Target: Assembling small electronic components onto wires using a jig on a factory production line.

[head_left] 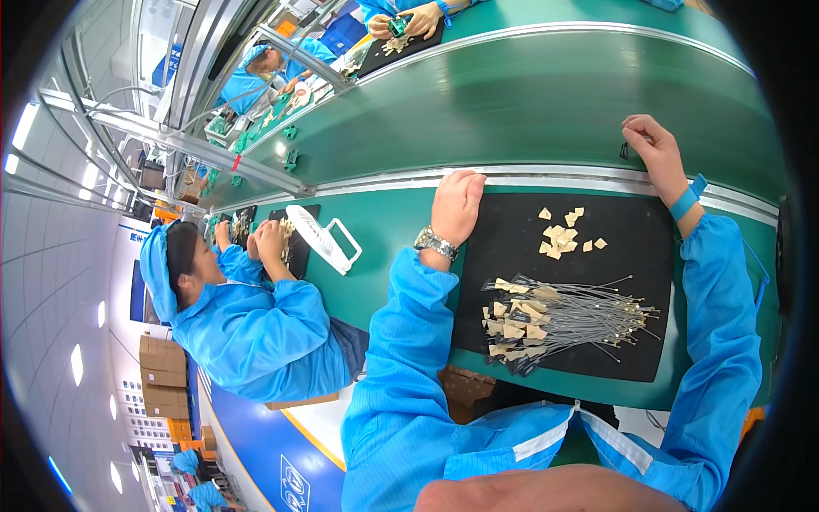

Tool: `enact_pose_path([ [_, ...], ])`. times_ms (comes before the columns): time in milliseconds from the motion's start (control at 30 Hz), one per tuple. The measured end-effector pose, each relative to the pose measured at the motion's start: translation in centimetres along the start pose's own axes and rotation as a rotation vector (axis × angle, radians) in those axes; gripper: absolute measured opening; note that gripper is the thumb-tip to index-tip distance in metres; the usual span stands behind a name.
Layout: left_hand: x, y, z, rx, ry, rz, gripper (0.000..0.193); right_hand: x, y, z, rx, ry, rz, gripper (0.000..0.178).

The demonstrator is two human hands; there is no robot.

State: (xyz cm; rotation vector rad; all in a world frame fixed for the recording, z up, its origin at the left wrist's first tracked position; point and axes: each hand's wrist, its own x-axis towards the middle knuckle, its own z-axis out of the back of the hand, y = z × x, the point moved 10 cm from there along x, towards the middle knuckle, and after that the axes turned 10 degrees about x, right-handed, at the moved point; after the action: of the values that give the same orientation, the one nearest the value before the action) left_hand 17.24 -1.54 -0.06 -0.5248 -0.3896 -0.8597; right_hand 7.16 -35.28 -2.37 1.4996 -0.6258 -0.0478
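Note:
My left hand (458,205), with a metal watch at the wrist, rests at the metal rail by the far left corner of a black mat (512,230). Its fingers are curled together, and anything inside them is hidden. Over the green conveyor belt, my right hand (655,154) pinches a small black part (624,151) at its fingertips. A blue band circles that wrist. On the mat lies a bundle of thin grey cables (589,317) with cream tabs and dark pieces at their left ends. Beyond it are several loose cream-coloured pieces (559,239).
A metal rail (554,177) runs between the mat and the conveyor belt (512,102). A white handled device (320,239) stands to the left, near a seated co-worker (247,316). Across the belt, another person's hands (414,19) hold a green part. Metal frame bars rise at left.

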Motion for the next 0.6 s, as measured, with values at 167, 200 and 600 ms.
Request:
enact_pose_path([
  [167,-0.01,-0.23,0.11,0.007,-0.008,-0.006,0.026,0.03,-0.14,0.12,-0.021,0.0,-0.011,0.012],
  [200,0.01,-0.23,0.13,0.008,-0.008,-0.005,0.026,0.05,-0.12,0.12,-0.03,-0.004,-0.015,0.013],
  [600,0.04,-0.17,0.06,0.013,-0.014,-0.024,0.025,-0.01,0.07,0.09,-0.04,-0.015,-0.009,0.014],
])
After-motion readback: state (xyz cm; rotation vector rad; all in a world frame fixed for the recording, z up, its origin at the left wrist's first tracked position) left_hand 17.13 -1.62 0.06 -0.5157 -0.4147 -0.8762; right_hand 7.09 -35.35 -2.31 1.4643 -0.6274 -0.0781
